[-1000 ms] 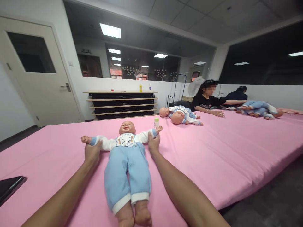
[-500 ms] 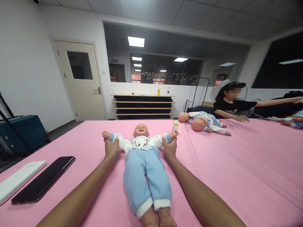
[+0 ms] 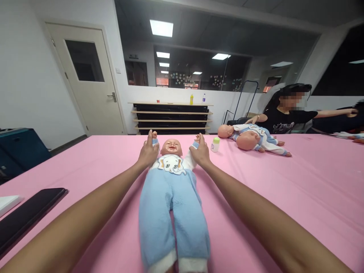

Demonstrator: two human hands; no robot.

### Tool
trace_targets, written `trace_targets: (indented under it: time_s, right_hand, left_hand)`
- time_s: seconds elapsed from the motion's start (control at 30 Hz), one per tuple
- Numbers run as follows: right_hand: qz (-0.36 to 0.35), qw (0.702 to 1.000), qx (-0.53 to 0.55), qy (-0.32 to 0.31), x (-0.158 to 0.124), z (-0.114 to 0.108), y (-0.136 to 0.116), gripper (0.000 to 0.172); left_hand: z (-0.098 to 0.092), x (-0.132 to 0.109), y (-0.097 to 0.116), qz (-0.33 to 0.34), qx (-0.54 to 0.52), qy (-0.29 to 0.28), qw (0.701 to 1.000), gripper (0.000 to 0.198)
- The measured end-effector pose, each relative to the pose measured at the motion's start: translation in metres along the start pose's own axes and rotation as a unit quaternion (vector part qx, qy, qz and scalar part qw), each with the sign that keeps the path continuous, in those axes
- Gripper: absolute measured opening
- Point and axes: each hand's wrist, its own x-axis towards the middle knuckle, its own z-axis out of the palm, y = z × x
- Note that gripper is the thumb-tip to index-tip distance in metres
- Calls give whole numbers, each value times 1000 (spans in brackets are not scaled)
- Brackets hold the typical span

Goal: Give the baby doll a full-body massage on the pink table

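Observation:
A baby doll in light blue trousers and a white top with an elephant face lies on its back, feet toward me. Its arms are raised up beside its head. My left hand is closed around the doll's arm on the left, near the blue cuff. On the other side, my right hand grips the other arm by its cuff. The doll's small hands poke out above my grip. A white bottle with a green cap stands just right of my right hand.
Two more dolls lie at the far right edge of the pink table. A co-worker sits behind them, one hand near the dolls. A black phone and a white object lie at left.
Both my hands have moved inward and up, bringing the doll's arms from spread sideways to raised beside its head. The co-worker's near hand has shifted to the dolls.

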Motion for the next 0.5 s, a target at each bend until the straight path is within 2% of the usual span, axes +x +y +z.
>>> trace_targets:
  time_s: [0.07,0.17,0.27,0.37,0.4,0.5]
  right_hand:
    - [11,998,-47,-45,18,16,10,78]
    - [38,980,-121,-152,40,40,27,64]
    - [45,960,-151,-230,55,59,43,42]
    - [27,944,-161,-286,62,71,51,14]
    - [22,939,-163,-301,63,74,53,9]
    - [14,934,-168,-315,60,76,54,19]
  left_hand:
    - [17,16,-5,12,42,-19,999,67]
    - [41,36,-19,0,98,-77,992,51]
    - [58,52,-35,-23,127,-128,983,40]
    - [69,62,-46,-39,145,-167,974,37]
    - [72,64,-49,-43,148,-176,972,38]
    - [78,64,-53,-55,150,-180,971,40]
